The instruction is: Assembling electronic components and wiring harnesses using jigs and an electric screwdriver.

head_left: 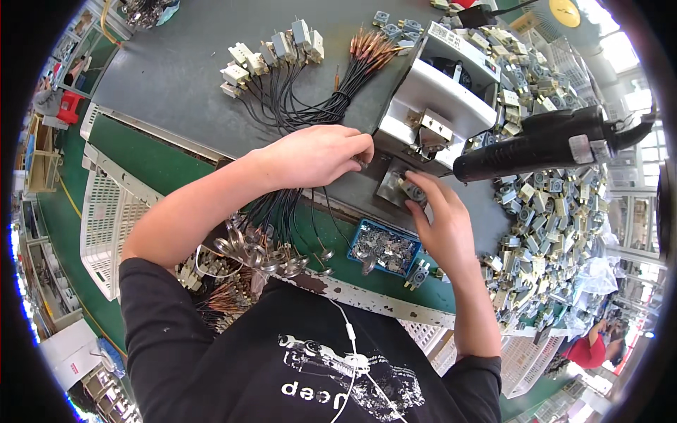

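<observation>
My left hand (321,156) is closed over the bench in front of a white metal machine (438,106). Its fingertips pinch something small that the fingers mostly hide. My right hand (446,220) curls its thumb and fingers round a small grey block with a round face (413,190), at a metal plate (392,185) by the machine's foot. A black electric screwdriver (529,146) lies to the right, its tip pointing toward the machine. Beyond my left hand lies a bundle of black cables (310,109), with grey and cream blocks (282,49) on some ends.
A blue tray of small metal pieces (384,248) sits near the bench's front edge, beside a loose block (417,273). Blocks heap at right (543,233). Cables with round metal ends (264,254) hang near my body. A white plastic crate (106,218) stands left.
</observation>
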`<action>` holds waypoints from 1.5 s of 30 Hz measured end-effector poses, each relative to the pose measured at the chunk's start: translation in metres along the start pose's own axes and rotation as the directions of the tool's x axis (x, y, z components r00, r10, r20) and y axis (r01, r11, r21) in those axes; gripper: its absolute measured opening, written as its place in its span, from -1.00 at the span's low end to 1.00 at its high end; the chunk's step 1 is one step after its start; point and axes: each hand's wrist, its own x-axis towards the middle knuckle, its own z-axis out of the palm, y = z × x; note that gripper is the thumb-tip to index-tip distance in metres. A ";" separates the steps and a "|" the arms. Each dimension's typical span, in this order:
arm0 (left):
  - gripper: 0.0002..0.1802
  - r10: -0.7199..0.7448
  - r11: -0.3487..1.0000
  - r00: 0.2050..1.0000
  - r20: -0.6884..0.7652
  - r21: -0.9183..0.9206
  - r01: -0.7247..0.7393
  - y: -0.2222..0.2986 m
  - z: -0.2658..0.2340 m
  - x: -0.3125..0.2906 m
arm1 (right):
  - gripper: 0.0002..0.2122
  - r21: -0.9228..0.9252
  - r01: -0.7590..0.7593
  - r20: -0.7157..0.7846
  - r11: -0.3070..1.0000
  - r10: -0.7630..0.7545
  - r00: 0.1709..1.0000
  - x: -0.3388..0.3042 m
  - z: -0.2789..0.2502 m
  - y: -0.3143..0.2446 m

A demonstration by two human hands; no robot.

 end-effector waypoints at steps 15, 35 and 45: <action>-0.83 0.005 0.987 0.994 -0.108 -0.158 -0.022 0.010 -0.012 0.003 | -0.62 -0.364 0.167 -0.101 0.916 -0.217 0.971 -0.004 0.020 0.018; -0.82 -0.032 0.918 0.997 -0.066 -0.397 0.003 0.034 -0.016 0.002 | -0.74 0.234 -0.020 -0.145 0.972 0.056 0.988 0.021 0.017 -0.018; -0.84 0.117 0.935 0.946 -0.301 -0.287 -0.207 0.018 -0.006 0.004 | -0.85 0.518 -0.353 0.106 0.779 0.351 0.930 0.020 0.022 -0.016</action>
